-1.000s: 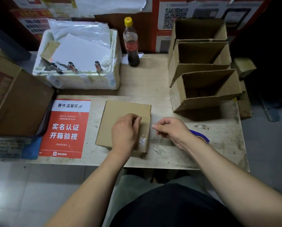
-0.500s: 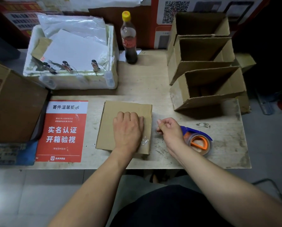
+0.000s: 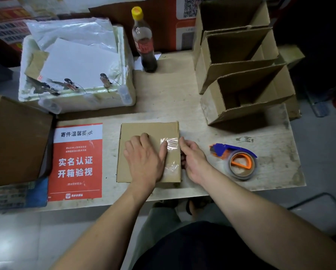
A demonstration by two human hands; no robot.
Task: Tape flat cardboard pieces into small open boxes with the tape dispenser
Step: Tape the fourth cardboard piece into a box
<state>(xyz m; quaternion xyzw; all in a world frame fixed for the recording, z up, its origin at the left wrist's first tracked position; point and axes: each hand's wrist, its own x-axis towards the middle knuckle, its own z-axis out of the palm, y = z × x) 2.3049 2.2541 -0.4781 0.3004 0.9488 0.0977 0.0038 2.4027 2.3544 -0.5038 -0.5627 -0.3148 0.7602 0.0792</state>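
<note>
On the table [image 3: 163, 98] — left hand [image 3: 145, 158] flat on taped cardboard piece [image 3: 136, 129], right hand [image 3: 194, 162] curled round its edge.

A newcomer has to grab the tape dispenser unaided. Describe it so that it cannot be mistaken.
Start at the pale wooden table and find the flat cardboard piece near its front edge. Past the right hand at that piece's right edge, the tape dispenser lies alone on bare wood. It is the only blue and orange thing there, holding a roll of clear tape, while its neighbours are brown cardboard.
</note>
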